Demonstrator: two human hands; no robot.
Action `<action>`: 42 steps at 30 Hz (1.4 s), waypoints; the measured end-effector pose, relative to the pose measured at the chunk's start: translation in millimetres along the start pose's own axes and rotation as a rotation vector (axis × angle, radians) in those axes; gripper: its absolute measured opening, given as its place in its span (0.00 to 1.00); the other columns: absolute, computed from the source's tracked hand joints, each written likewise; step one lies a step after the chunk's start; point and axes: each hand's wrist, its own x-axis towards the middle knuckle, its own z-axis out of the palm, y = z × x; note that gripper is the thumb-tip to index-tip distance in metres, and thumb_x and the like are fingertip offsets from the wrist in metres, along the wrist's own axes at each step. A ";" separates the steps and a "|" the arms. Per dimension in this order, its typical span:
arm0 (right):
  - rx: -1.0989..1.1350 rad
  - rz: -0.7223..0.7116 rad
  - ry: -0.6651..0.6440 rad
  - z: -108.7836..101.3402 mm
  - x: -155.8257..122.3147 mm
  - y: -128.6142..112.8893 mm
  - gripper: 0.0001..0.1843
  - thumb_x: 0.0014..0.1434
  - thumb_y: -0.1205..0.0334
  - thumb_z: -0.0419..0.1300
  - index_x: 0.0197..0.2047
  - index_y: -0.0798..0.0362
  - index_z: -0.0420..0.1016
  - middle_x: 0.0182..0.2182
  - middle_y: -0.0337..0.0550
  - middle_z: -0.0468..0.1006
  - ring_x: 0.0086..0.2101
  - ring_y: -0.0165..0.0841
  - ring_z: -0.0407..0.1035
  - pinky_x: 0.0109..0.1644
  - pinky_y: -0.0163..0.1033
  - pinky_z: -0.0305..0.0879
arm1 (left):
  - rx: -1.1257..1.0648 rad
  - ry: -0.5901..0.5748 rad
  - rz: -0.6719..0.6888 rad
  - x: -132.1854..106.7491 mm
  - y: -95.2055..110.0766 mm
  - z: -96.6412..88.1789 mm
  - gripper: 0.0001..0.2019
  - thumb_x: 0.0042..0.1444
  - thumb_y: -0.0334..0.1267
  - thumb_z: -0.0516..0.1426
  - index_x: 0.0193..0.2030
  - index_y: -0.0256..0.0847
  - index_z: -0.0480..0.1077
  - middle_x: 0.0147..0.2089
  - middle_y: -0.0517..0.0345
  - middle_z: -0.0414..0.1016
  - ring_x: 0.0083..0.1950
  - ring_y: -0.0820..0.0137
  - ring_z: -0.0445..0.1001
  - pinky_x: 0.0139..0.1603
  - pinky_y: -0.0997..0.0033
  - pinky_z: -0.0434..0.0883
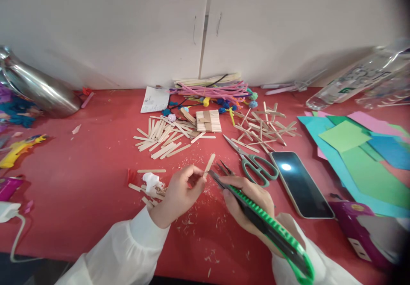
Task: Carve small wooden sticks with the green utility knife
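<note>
Between the thumb and fingers of my left hand [182, 193] is a short wooden craft stick [209, 164], its rounded end pointing up and away. My right hand [248, 201] is closed around a green and black utility knife [269, 223]. The knife's blade tip meets the stick or lies very close beside it, just by my left fingertips. Small wood shavings [187, 223] are scattered on the red table below both hands. Beside my left wrist lie several craft sticks and a crumpled white tissue [152, 182].
Beyond my hands are loose craft sticks [163, 135], a bundled stack [209, 121] and pipe cleaners [211, 90]. Green-handled scissors [256, 163], a phone [303, 184], coloured paper [368, 169] and a plastic bottle [349, 80] lie right. A steel flask [41, 88] is far left.
</note>
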 end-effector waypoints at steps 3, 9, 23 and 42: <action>-0.047 -0.101 0.024 0.1 1.7 -1.0 0.12 0.54 0.72 0.52 0.41 0.49 0.66 0.25 0.36 0.77 0.24 0.28 0.73 0.30 0.30 0.69 | 0.019 0.001 -0.005 -0.5 0.3 -0.2 0.06 0.59 0.39 0.52 0.33 0.39 0.64 0.30 0.61 0.68 0.31 0.74 0.68 0.32 0.77 0.63; -0.038 -0.115 0.031 0.6 3.8 -0.1 0.13 0.53 0.72 0.52 0.41 0.49 0.66 0.25 0.36 0.78 0.24 0.28 0.74 0.29 0.30 0.69 | 0.015 -0.004 0.002 0.4 0.8 -0.4 0.06 0.59 0.39 0.52 0.33 0.39 0.63 0.29 0.61 0.67 0.31 0.73 0.68 0.32 0.77 0.63; 0.186 0.298 0.029 6.7 0.7 -20.4 0.05 0.56 0.66 0.54 0.36 0.49 0.68 0.22 0.36 0.76 0.19 0.28 0.70 0.24 0.32 0.67 | -0.057 0.039 -0.040 -1.3 1.4 3.5 0.09 0.59 0.42 0.51 0.33 0.39 0.63 0.31 0.59 0.68 0.33 0.72 0.69 0.35 0.74 0.65; 0.205 0.125 -0.028 17.1 2.6 2.3 0.10 0.57 0.64 0.58 0.44 0.48 0.68 0.35 0.43 0.77 0.33 0.33 0.73 0.38 0.38 0.70 | -0.688 -0.009 -0.285 5.6 -1.2 6.7 0.15 0.49 0.44 0.62 0.36 0.38 0.64 0.29 0.59 0.74 0.32 0.71 0.75 0.34 0.71 0.72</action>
